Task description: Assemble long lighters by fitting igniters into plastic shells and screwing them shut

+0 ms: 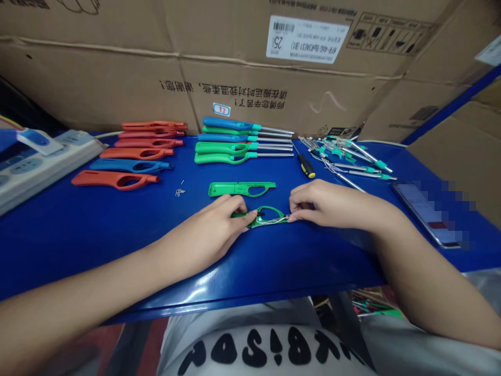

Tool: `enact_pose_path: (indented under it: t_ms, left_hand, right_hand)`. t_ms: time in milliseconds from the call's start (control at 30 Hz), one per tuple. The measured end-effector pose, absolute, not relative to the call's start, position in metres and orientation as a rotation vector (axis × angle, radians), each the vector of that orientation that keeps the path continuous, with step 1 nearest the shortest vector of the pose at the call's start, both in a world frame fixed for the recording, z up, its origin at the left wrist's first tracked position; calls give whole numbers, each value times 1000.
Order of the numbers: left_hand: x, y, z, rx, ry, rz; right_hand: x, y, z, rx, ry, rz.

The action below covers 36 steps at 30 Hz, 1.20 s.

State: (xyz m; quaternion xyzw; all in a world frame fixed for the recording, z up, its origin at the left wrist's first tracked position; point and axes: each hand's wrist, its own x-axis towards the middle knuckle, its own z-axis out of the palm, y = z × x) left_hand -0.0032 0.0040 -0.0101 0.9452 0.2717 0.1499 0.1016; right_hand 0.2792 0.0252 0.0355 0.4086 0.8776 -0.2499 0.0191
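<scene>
My left hand [225,222] grips the left part of a green lighter casing half [270,223], thumb and fingers closed over it on the blue table. Thin white wires [276,220] run along the casing's lower edge below its trigger loop. At the right end of the casing my right hand [309,203] pinches the wire ends; the fingertips hide exactly what sits between them. Just behind, the other green casing half [242,188] lies with its hollow side up, apart from both hands.
Orange, red and blue handle casings [117,179] lie at left, near small metal screws [179,192] and a power strip [43,162]. Assembled lighters [242,154], a screwdriver [306,166], metal tube assemblies [352,156] and a phone [425,211] lie behind and right. A cardboard box [156,68] walls the back.
</scene>
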Motion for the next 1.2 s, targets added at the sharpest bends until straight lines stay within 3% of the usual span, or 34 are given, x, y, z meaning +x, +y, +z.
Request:
enact_pose_path:
  t_ms: [467,1200]
  left_hand:
    - [-11,20,-8,2792,816,467]
    - [-20,28,-2,2750,802,389]
  right_hand:
    - [276,27,30,1312,2781,-657]
    - [272,31,23,1217,2848,-1100]
